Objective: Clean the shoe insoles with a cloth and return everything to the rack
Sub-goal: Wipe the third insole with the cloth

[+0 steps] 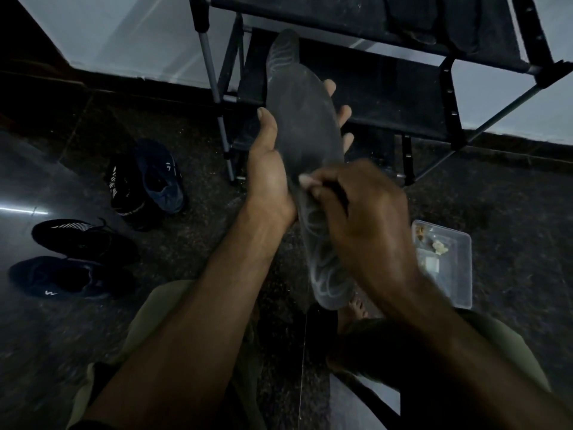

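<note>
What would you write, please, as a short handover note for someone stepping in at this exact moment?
Left hand: holds the upper insole upright, thumb on its left edge, fingers behind.
Right hand: closed over where the second insole meets the first; a dark item shows in the fist, and whether it is the cloth cannot be told.
Four shoes lie on the floor to the left; a clear plastic tray sits to the right; the rack stands ahead.
Done: insoles are out. Left: finish wiping, refit insoles, return everything to the rack.
</note>
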